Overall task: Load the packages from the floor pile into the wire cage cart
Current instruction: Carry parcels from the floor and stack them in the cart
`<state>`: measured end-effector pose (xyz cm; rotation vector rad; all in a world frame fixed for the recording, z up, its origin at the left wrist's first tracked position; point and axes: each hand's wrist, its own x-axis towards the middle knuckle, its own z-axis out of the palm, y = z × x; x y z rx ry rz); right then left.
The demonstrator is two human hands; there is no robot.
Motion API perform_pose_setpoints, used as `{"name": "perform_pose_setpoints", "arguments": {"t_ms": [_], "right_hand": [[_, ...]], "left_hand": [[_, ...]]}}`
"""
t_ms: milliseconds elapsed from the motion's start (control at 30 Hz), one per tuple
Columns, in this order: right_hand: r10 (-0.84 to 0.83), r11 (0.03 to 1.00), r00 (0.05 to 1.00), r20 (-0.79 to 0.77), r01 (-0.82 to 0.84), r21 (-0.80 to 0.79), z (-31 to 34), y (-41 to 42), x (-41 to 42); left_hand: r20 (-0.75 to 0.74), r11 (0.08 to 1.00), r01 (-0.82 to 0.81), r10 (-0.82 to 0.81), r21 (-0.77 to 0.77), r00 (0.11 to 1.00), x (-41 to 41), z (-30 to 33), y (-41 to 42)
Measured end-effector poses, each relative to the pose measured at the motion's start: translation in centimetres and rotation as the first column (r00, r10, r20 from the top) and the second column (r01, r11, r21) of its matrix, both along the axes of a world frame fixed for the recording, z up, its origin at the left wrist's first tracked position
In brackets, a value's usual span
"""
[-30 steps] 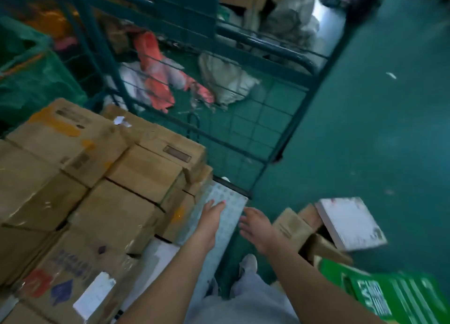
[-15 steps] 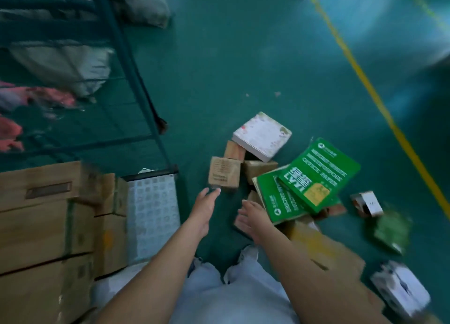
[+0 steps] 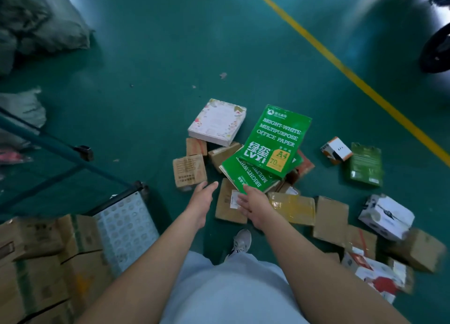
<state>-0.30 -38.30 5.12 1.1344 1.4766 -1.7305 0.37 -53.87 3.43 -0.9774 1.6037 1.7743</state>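
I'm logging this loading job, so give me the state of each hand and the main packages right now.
left hand: open, empty, above the floor
right hand: open, empty, over the pile
top green paper ream: on another ream, tilted
floral box: flat, untouched
small brown box: on the floor

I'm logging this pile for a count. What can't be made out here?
- Head view: boxes under the green paper reams are covered by them.
- The label on the flat brown parcel is partly behind the right hand.
- Cart frame, lower left, is cut off by the edge.
- Parcels at lower right are motion-blurred.
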Motion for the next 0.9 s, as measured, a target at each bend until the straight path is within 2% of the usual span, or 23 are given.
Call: {"name": "perform_pose_setpoints", "arguments": {"t_ms": [333,500,733,900], "right_hand": [[-0.289,0.956,0.957,-0.003,0.289,-0.052,-0.9,9.9,-0.1],[-0.386,0.919,0.922,0.014,0.386,-0.074,-1.3,11.9,-0.4],[-0.384,0.92,0.922,0.048,0.387,-0.064,-3.2,11.0,-1.5],[-0.271,0.96,0.959,0.088,0.276,-0.045,-5.1,6.4,-3.8]], "left_hand": [[-0.012,0.975,0.201,-0.203,-0.091,0.979,-3.2,0.8,9.8],[-0.015,0.944,0.312,-0.315,-0.11,0.949,-4.6,0.4,12.0],[0.033,0.942,0.319,-0.317,-0.105,0.948,-5.2,0.0,11.5],[0.099,0.971,0.229,-0.222,-0.074,0.97,-6.4,-3.4,5.8]]}}
